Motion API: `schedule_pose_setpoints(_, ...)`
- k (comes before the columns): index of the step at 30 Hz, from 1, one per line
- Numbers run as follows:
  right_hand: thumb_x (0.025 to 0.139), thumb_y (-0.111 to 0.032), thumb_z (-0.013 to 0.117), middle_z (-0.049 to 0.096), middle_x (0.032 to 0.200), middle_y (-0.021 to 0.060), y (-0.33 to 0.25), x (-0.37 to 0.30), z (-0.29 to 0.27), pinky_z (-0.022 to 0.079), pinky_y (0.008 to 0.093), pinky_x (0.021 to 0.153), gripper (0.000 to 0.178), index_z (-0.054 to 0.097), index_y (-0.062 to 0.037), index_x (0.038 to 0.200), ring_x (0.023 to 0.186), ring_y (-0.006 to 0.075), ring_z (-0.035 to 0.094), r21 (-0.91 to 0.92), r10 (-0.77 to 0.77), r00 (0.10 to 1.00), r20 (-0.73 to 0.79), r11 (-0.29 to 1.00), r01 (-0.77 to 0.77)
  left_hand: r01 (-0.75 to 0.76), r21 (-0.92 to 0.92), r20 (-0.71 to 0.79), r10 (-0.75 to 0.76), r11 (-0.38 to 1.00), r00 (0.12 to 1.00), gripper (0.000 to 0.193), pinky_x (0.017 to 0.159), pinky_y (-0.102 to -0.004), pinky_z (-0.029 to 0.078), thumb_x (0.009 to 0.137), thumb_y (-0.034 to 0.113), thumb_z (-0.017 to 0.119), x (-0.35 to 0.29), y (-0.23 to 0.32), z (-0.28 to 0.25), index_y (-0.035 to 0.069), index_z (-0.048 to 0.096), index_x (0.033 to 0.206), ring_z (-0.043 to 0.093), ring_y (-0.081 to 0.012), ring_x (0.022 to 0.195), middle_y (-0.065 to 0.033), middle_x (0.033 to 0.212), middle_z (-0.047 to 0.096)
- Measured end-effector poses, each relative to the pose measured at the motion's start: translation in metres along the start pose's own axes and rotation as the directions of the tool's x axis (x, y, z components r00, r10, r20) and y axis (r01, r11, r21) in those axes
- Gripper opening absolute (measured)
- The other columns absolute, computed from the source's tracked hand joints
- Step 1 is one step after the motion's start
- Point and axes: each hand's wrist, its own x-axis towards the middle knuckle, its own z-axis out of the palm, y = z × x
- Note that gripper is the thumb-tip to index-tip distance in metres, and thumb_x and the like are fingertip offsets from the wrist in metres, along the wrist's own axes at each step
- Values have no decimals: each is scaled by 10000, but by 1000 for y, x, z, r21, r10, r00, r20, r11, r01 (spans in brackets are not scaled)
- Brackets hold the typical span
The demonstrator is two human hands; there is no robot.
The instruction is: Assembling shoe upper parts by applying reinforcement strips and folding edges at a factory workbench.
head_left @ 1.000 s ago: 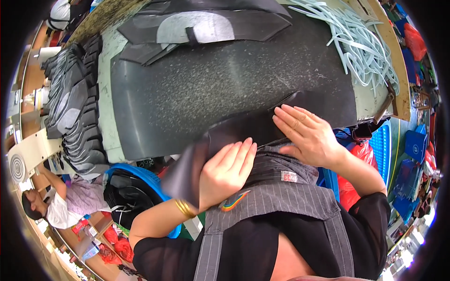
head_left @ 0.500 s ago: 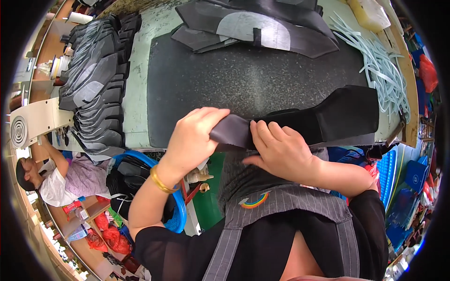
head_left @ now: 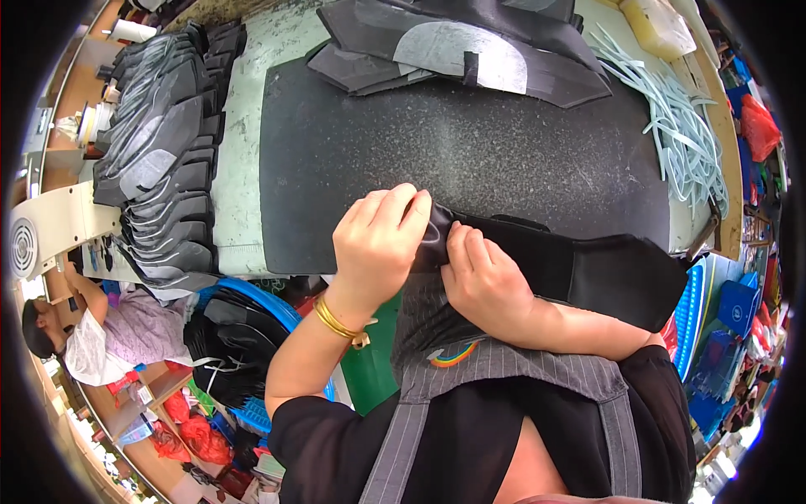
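Both hands hold one long black piece of smooth, leather-like material [head_left: 625, 273] at the near edge of the work surface. My left hand [head_left: 379, 239], with a gold bangle at its wrist, is closed round the folded, shiny left end. Close beside it, my right hand [head_left: 487, 277] grips the piece with fingers bent over its upper edge. From there the piece stretches right, past a seam, over my right forearm's far side. What lies under my fingers is hidden.
A dark speckled mat [head_left: 470, 155] covers the bench. Black cut pieces with whitish patches [head_left: 457, 50] lie at its far side. More black pieces [head_left: 172, 160] overlap at left. Pale blue strips [head_left: 680, 126] hang at right. A blue basket [head_left: 285, 311] stands below left; another person [head_left: 126, 328] sits beyond.
Both hands have shifted slightly; the left moved right, tightening and turning on the piece's end. The right part of the black piece has swung down toward me.
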Motion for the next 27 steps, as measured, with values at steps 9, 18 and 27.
schedule_pose_setpoints(9,748,-146,644,560,892,80,39,-4,-1,494,302,727,474,642,117,1142,832,194,559,404,38,997,-61,915,-10,3,-261,241,62,965,969,370,763,-360,565,633,-27,693,10,-36,-8,55,706,993,641,-274,908,-63,936,646)
schedule_pose_setpoints(18,746,-153,684,494,928,85,3,7,20,487,309,735,646,548,141,1305,807,200,527,536,185,979,-87,837,-111,198,-465,271,-74,863,960,400,804,-366,556,654,-55,706,-5,-47,-6,32,735,1044,662,-288,919,-97,996,677)
schedule_pose_setpoints(27,752,-172,668,471,895,36,2,15,22,462,266,668,667,558,117,1342,764,141,512,539,185,979,-81,834,-113,317,-573,429,-54,755,902,333,808,-350,558,684,-8,773,4,-60,-9,28,742,1014,676,-271,911,-91,989,670)
